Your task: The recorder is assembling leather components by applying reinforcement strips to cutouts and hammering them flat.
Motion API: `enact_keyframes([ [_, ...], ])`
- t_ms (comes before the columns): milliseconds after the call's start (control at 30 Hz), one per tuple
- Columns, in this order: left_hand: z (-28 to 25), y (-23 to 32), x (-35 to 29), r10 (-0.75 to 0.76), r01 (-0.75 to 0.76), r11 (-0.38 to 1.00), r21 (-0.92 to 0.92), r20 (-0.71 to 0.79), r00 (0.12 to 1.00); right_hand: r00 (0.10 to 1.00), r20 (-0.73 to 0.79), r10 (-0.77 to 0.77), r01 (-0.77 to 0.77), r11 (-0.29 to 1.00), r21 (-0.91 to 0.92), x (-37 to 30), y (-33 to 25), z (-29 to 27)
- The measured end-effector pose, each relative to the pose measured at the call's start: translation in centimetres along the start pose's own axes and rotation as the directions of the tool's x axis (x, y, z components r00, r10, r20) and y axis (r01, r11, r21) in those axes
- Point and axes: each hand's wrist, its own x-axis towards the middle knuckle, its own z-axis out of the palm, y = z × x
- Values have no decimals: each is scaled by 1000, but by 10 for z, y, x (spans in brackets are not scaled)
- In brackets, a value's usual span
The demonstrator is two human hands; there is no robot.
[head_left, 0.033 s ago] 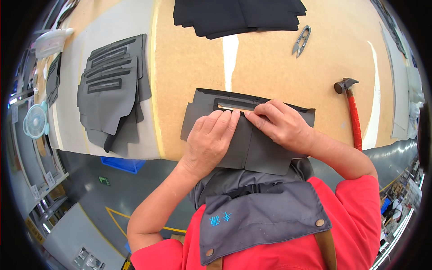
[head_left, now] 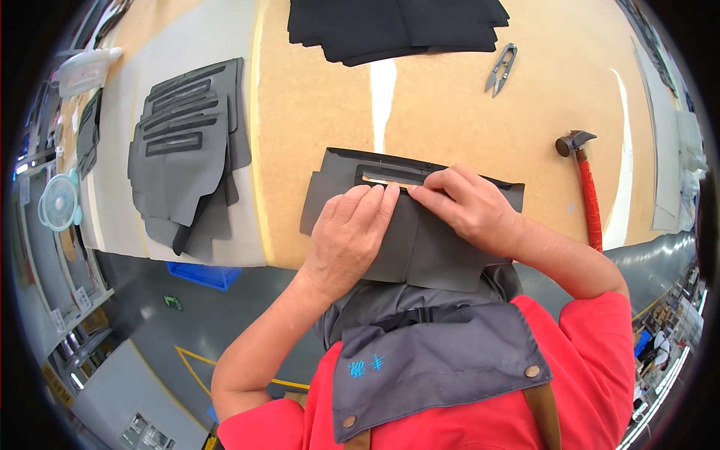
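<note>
A dark grey, leather-like panel (head_left: 442, 259) lies at the front edge of the table, its near part hanging over toward my lap. Near its far side runs a narrow slot (head_left: 382, 180) bordered by a black strip, with the tan tabletop showing through. My left hand (head_left: 349, 236) is closed, its fingers together and their tips pressing the slot's near edge. At the same edge, just to the right, my right hand (head_left: 472, 210) pinches the material between thumb and bent fingers. The undersides of my fingertips are hidden.
Similar grey panels with slots (head_left: 180, 172) lie overlapped at the left. Black pieces (head_left: 397, 26) are stacked at the far side. Thread snips (head_left: 501, 71) rest at the far right, and a red-handled hammer (head_left: 589, 191) lies right of my arm. A blue bin (head_left: 202, 274) stands below the table edge.
</note>
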Motion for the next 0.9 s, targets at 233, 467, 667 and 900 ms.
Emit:
enact_keyframes([
  [233, -1, 10, 2, -17, 17, 999, -28, 11, 1000, 995, -44, 89, -83, 988, 129, -7, 1, -3],
  [467, 0, 21, 5, -49, 49, 999, 2, -7, 999, 982, -53, 182, -168, 965, 200, -13, -1, 0],
  [667, 4, 28, 4, -41, 41, 998, -39, 12, 999, 997, -44, 56, -53, 996, 79, -20, 0, -4],
  [900, 2, 37, 7, -34, 35, 999, -13, 26, 999, 997, -30, 72, -68, 989, 130, -25, 3, -4],
])
